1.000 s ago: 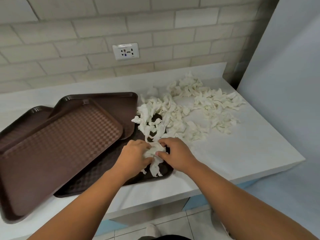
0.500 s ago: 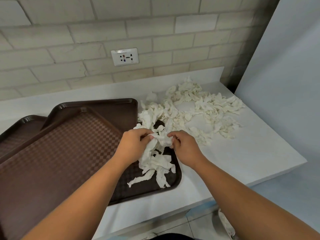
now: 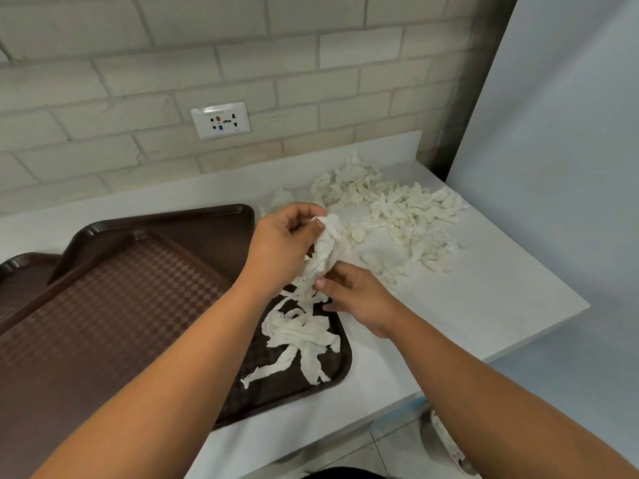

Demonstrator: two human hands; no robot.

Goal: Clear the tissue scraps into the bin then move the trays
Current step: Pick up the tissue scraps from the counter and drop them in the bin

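Early stage: left hand [image 3: 281, 243] and right hand [image 3: 356, 299] fingers clamped on tissue strips [image 3: 323, 257] mid-frame over bottom tray [image 3: 304, 385]; scrap pile [image 3: 401, 219] upper right on desk [image 3: 484, 305]; trays unmoved, bin unseen.

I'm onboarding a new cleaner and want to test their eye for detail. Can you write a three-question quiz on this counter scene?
1. True or false: all the tissue scraps lie on the trays.
2. Multiple choice: the strip of tissue is held by A) the left hand only, B) both hands, C) neither hand.
3. Fill in: on the brick wall above the counter sits a white ____.

Key:
1. False. A loose pile lies on the bare counter; other strips lie on the bottom tray.
2. B. The left hand pinches its top, the right hand its lower part.
3. Socket.
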